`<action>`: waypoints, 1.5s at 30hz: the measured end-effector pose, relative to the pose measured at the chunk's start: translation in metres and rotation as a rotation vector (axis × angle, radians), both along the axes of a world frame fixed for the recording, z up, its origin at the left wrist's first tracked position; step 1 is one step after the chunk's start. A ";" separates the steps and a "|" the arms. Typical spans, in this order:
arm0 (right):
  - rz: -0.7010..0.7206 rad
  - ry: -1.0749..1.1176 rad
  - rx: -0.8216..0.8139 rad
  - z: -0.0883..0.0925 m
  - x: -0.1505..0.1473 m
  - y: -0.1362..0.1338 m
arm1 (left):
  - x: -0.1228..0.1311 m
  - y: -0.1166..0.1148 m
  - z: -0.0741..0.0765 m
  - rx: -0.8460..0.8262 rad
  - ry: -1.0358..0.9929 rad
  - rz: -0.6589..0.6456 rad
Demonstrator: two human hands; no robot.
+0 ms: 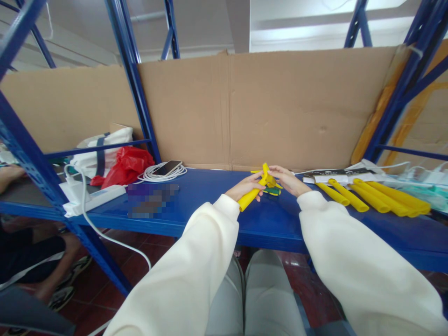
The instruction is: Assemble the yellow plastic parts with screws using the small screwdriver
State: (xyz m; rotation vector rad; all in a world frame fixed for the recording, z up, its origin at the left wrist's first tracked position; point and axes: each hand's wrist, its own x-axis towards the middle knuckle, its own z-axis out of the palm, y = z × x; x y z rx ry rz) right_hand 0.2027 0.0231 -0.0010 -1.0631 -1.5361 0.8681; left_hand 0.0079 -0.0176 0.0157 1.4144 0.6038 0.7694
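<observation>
My left hand [244,186] is closed round a yellow tube [248,199], which slants with its lower end toward me. At its upper end, a yellow piece with a prong sticking up [265,171] sits between my hands. My right hand [285,178] has its fingers bent against that yellow piece from the right; the fingertips are partly hidden. Just beneath, a small green-and-yellow object [272,191] rests on the blue shelf [210,200], and its kind is unclear.
Several yellow tubes [378,198] lie in a row at right, by black-and-white packaging [327,178]. Leftward are a phone [168,168] on a coiled white cable [150,175], a power strip [101,197] and a red bag [128,165]. Cardboard [280,112] closes the back. Another person sits far left.
</observation>
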 end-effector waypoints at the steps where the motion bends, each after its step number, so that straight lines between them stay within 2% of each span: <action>1: -0.019 -0.020 0.015 -0.001 -0.001 0.001 | 0.000 0.001 0.000 -0.001 -0.012 -0.001; 6: -0.148 -0.155 0.092 -0.005 -0.007 0.008 | 0.000 0.003 0.000 -0.030 -0.061 0.061; 10: -0.280 -0.331 0.136 0.003 0.009 0.007 | 0.001 0.002 0.003 -0.103 -0.088 0.210; 15: -0.192 -0.768 0.119 0.007 0.036 -0.005 | 0.003 0.005 0.005 -0.236 -0.104 0.420; 20: -0.060 -0.845 0.096 -0.003 0.037 -0.010 | 0.003 0.010 0.000 -0.263 -0.130 0.502; 23: -0.029 -0.798 0.103 -0.007 0.033 -0.010 | 0.002 0.013 -0.004 -0.258 -0.130 0.522; 26: -0.024 -0.642 0.084 -0.006 0.032 -0.010 | 0.001 0.016 -0.007 -0.253 -0.113 0.529; 31: -0.164 -0.317 0.099 -0.001 0.034 -0.005 | -0.001 0.019 -0.010 -0.242 -0.035 0.522; 37: -0.307 -0.094 0.173 0.005 0.041 -0.003 | -0.002 0.018 -0.010 -0.227 0.006 0.461; 45: -0.305 0.078 0.138 0.009 0.037 -0.010 | -0.002 0.019 -0.010 -0.224 0.025 0.403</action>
